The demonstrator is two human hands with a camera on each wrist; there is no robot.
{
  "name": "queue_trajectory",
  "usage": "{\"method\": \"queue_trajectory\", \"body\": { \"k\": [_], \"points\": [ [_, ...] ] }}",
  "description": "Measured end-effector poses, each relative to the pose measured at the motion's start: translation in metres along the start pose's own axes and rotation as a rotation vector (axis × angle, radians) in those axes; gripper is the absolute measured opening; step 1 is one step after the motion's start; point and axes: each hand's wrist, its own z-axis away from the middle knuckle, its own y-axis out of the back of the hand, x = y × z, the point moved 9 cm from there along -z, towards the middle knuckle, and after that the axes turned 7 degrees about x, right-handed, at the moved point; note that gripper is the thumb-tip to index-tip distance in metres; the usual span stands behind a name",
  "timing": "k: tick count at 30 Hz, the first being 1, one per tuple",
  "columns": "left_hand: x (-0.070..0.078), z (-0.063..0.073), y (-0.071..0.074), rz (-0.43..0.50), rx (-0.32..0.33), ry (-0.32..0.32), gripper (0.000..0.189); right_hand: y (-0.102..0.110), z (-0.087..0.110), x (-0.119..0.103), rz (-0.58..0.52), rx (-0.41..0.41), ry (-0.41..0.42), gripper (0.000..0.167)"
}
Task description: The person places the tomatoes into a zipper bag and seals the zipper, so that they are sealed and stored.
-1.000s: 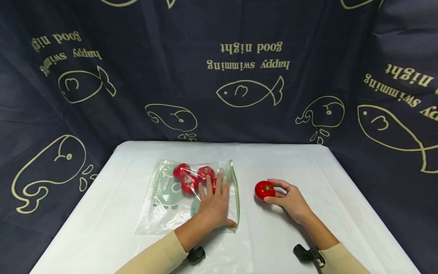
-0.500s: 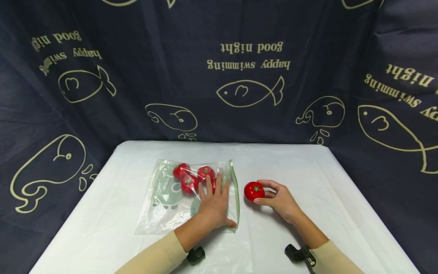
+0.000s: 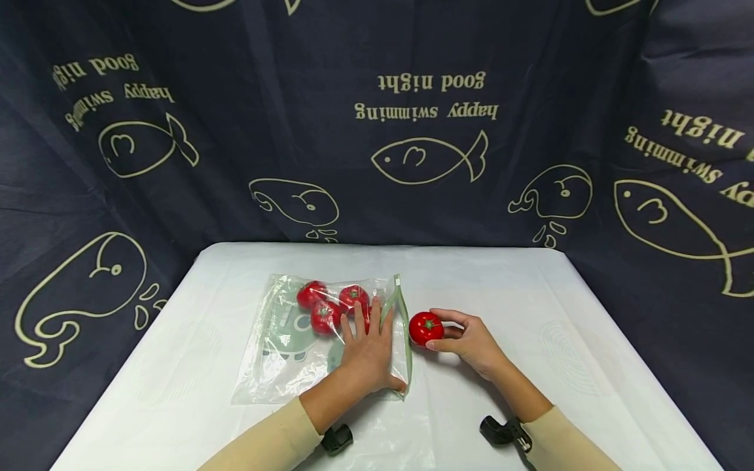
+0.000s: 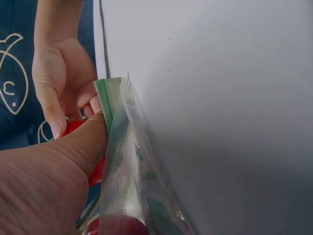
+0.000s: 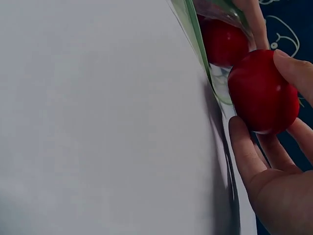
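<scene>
A clear zip bag [image 3: 265, 383] with a green closure strip [image 3: 408, 353] lies flat, its mouth facing right. Several red tomatoes [image 3: 326, 318] are inside it. My left hand [image 3: 368, 360] rests across the bag with spread, straight fingers, its thumb at the lower corner of the mouth. In the left wrist view, that thumb [image 4: 80, 142] lies against the green strip. My right hand [image 3: 471, 343] holds another tomato [image 3: 425, 329] between thumb and fingers, right at the bag's opening. From the right wrist, this tomato [image 5: 264, 93] overlaps one inside the bag [image 5: 226, 43].
A white cloth covers the table [image 3: 501, 281]. Behind it hangs a dark blue curtain [image 3: 330, 65] printed with fish and whales. Black wrist devices [image 3: 497, 432] sit below both forearms.
My right hand has carried its tomato leftward over the table to the bag's mouth. The left hand and the bag have stayed in place.
</scene>
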Motion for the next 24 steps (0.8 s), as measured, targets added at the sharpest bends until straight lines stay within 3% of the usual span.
{"method": "queue_trajectory", "body": {
  "k": [24],
  "points": [
    [0.000, 0.000, -0.001, 0.019, -0.007, 0.001, 0.143, -0.025, -0.012, -0.004, 0.100, -0.030, 0.056, 0.062]
  ]
}}
